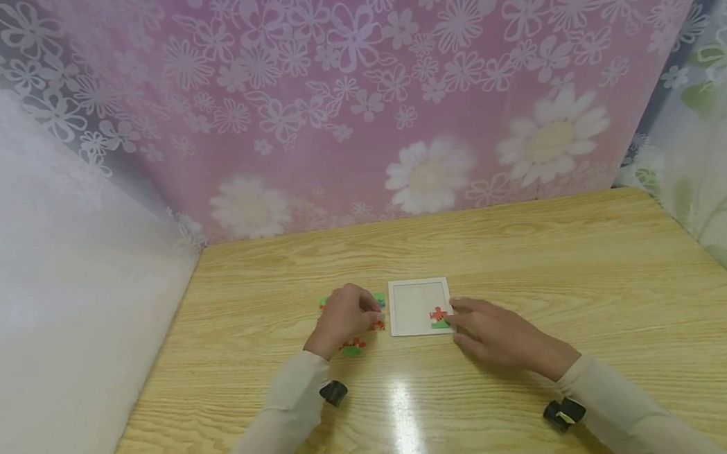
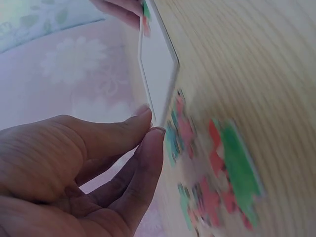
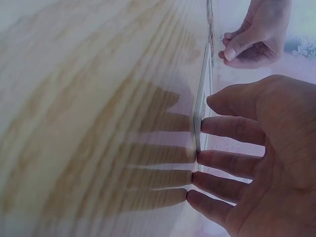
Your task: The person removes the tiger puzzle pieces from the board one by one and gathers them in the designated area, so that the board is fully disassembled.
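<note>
Thumb and fingertips of my left hand [image 1: 344,316] pinch what looks like a puzzle piece [image 2: 157,129], of which only a thin edge shows. Under and around that hand lie several red, green and blue puzzle pieces [image 1: 353,347], partly hidden by it. To their right is a white square puzzle tray [image 1: 418,280], flat on the table. One red and green puzzle piece [image 1: 439,315] sits in its lower right corner. My right hand [image 1: 501,333] rests at the tray's right edge, its fingers extended and touching the rim and the corner piece.
The wood-grain table [image 1: 288,426] extends to all sides of the tray. Behind it hangs a pink flowered curtain [image 1: 334,152], and a pale cloth [image 1: 72,272] borders the left side. Each wrist wears a small black camera [image 1: 333,393].
</note>
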Tool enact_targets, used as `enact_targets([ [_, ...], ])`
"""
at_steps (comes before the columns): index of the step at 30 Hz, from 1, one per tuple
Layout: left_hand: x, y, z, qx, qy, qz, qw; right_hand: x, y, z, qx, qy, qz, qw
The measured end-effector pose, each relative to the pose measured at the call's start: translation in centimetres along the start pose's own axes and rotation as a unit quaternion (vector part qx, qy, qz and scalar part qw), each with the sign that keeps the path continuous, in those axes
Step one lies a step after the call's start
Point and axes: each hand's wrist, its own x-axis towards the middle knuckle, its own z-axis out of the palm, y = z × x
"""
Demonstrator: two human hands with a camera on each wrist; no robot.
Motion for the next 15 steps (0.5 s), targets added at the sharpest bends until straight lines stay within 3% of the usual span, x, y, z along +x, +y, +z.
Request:
enact_targets([
  [8, 1.7, 2.4, 1.7, 0.009, -0.021, 0.009, 0.9997, 0.0, 0.1, 0.0, 0.007, -0.006, 0.016, 0.9998],
  [15, 2.6, 3.6, 3.8, 0.023, -0.030, 0.016, 0.9992, -0.1, 0.2, -0.1, 0.010, -0.005, 0.021, 0.9997],
])
